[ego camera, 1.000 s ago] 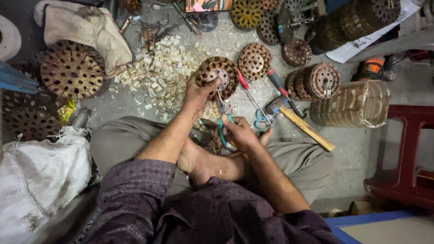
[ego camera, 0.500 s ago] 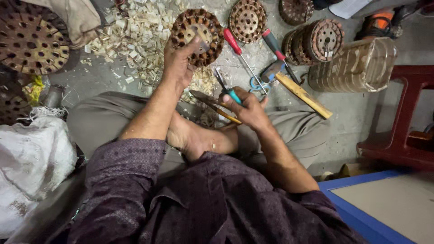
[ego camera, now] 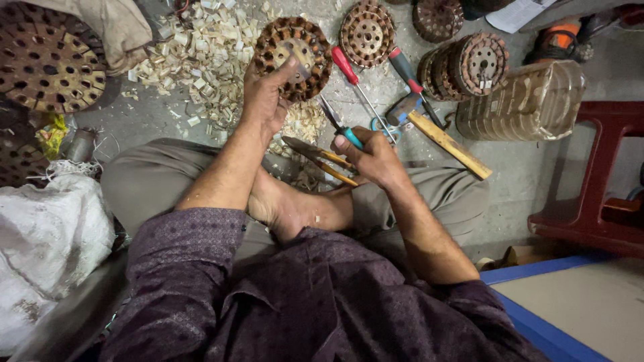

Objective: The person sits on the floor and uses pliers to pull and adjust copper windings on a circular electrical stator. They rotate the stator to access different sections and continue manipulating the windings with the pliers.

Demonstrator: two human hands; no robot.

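My left hand [ego camera: 263, 100] grips the round metal core [ego camera: 293, 48] on the floor. My right hand [ego camera: 372, 157] squeezes the pliers [ego camera: 320, 157]. I should hold both tight.

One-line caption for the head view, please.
Seated on the floor, left hand on a round slotted core, right hand holding teal-handled pliers, among screwdrivers.

Left hand [ego camera: 265, 100] on round slotted core [ego camera: 293, 48]; right hand [ego camera: 373, 157] grips teal-handled pliers [ego camera: 339, 125], floor level
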